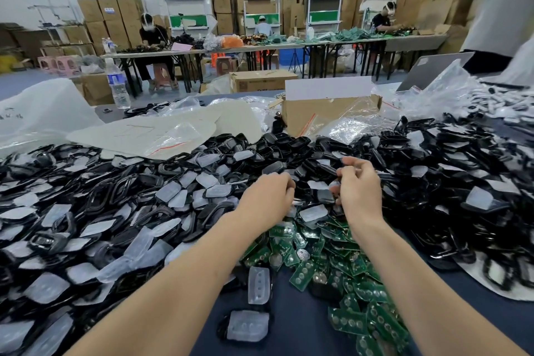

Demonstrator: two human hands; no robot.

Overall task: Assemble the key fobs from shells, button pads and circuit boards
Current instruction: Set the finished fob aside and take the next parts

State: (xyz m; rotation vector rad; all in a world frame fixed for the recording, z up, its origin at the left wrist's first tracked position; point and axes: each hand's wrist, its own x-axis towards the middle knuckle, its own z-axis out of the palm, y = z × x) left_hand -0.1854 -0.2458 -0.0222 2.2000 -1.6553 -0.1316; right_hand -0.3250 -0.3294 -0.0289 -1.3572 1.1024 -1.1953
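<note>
Covering the left side: black shells (pixel 109 196) heaped together with translucent button pads (pixel 169 191), all loose and overlapping.
Left hand (pixel 267 196): palm down on the heap, fingers curled down among the parts; I cannot tell whether they hold anything.
Loose pad (pixel 258 285): lies on the blue table (pixel 303 326) between the forearms, near the boards.
Circuit boards (pixel 302 274): a green pile just below both wrists, trailing to the lower right.
Right hand (pixel 359 185): fingers curled, tips drawn towards the thumb over dark pieces; a firm pinch cannot be told.
Far heap (pixel 433 182): more black shells with a few pads, just right of that hand.
Step in hand: probably picking out a shell to start a fob; no joined fob shows.
Next move: calls for freeing one shell from the tangle, then seating a pad in it before fetching a board from the pile.
</note>
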